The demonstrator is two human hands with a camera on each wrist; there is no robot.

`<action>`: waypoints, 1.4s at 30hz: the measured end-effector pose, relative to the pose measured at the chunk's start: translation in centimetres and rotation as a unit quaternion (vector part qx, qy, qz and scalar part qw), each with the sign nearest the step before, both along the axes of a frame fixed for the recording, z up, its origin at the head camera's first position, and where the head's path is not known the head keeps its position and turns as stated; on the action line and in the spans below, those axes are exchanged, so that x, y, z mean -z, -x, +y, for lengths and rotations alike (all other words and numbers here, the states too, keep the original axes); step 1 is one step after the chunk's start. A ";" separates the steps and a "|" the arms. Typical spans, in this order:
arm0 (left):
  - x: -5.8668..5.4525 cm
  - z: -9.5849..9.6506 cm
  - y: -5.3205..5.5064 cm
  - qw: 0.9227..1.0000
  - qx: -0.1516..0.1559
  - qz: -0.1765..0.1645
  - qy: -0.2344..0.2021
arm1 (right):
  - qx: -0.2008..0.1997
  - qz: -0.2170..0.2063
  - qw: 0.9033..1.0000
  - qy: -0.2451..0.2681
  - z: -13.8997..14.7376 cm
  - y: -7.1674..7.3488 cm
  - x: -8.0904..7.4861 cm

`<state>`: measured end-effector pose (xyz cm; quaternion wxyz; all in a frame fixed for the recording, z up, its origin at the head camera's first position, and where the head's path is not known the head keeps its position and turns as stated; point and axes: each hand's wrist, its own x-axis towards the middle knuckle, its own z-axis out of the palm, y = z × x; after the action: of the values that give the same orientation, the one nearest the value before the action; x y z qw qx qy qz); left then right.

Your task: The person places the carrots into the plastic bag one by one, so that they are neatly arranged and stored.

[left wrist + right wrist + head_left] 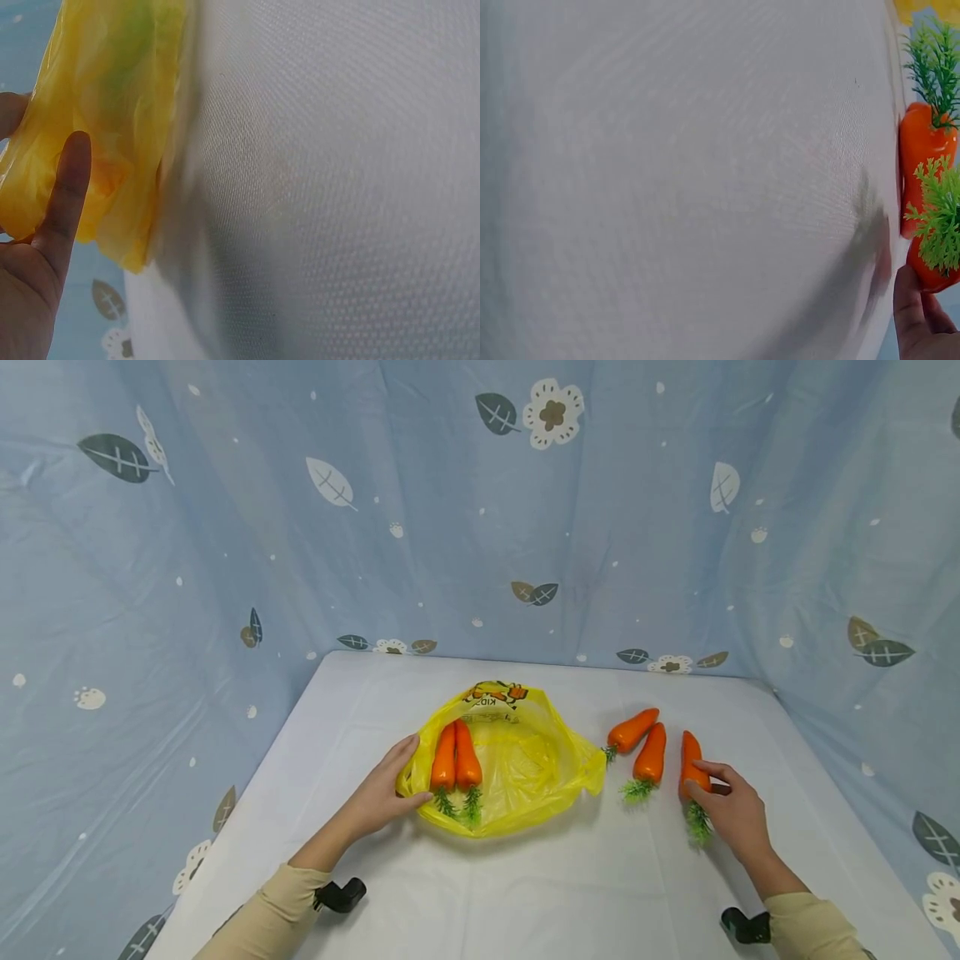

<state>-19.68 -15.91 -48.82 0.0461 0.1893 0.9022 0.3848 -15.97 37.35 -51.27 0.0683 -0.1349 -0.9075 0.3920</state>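
Note:
A yellow plastic bag [525, 814] lies opened out on the white table, its mouth spread wide. Two orange carrots [444, 760] with green leafy tops lie side by side at the left inside it. My left hand [386, 789] holds the bag's left rim, thumb at the near side and fingers round the outer side; the left wrist view shows the thumb [71, 180] along the yellow plastic. On the right, my right hand [735, 806] grips a carrot [691, 760] between thumb and fingers, its leaves toward me. In the right wrist view, fingertips [907, 289] meet that carrot's orange body.
Two more carrots, one slanted [633, 732] and one more upright [651, 753], lie between the bag and my right hand. A blue patterned curtain [450, 527] hangs behind and beside the white table [540, 902].

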 end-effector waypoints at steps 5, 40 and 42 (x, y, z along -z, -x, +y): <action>0.1 0.0 0.0 1.000 -0.001 0.001 -0.002 | -0.008 0.011 1.000 -0.003 0.0 -0.1 -0.1; 0.3 0.0 -0.1 1.000 -0.003 0.004 0.003 | -0.066 0.050 0.996 0.040 -3.7 -0.4 -2.4; 0.3 0.0 -0.1 1.000 -0.003 0.005 0.003 | -0.069 0.051 0.995 0.044 -4.0 -0.5 -2.6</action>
<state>-19.59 -15.92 -49.08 0.0414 0.1880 0.9042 0.3813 -15.48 33.38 -48.67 0.0815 -0.0547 -0.8919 0.4415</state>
